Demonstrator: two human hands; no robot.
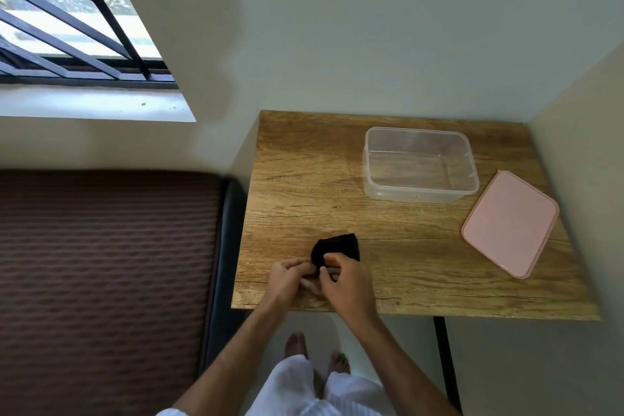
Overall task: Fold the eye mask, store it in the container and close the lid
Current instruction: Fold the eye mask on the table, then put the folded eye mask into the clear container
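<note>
A black eye mask (337, 246), bunched into a small folded shape, lies near the front edge of the wooden table (405, 263). My left hand (290, 280) and my right hand (347, 284) both pinch its near end, fingertips close together. The clear plastic container (420, 192) stands open and empty at the back of the table, well beyond the mask. Its pink lid (510, 223) lies flat at the table's right side, apart from the container.
The table sits in a wall corner, with walls behind and to the right. A brown ribbed mattress (101, 263) lies to the left. A barred window (67, 27) is at upper left. My feet (314, 355) stand below the table's front edge.
</note>
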